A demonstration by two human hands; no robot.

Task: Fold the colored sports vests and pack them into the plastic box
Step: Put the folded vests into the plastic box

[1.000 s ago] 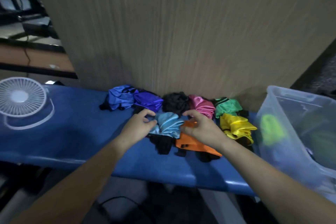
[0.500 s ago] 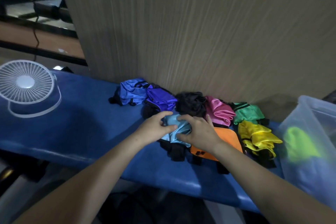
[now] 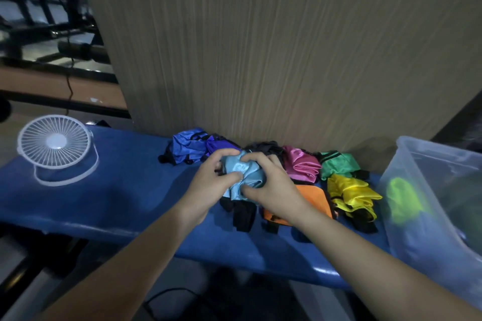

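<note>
Both hands are on the crumpled light blue vest, so the step in hand looks like picking it out of the pile to open it for folding. The left hand grips the vest's left side, its fingers curled over the top and the thumb pressed into the shiny cloth from the front; the right hand grips the right side the same way, fingers bent over the top edge and thumb tucked under the lower fold. The vest sits bunched between the two hands, its black trim hanging down onto the blue counter just below the thumbs. To do this well, it would pay to lift the bundle clear before pulling it apart, since it lies against the orange vest under the right wrist and close to the purple vest and the black one behind. Finding the shoulder straps first, then shaking the slippery cloth flat, should give cleaner folds than tugging at random. The pink vest, green vest, yellow vest and dark blue vest wait along the wall, and the plastic box stands at the right end of the counter, something bright green showing through its side.
</note>
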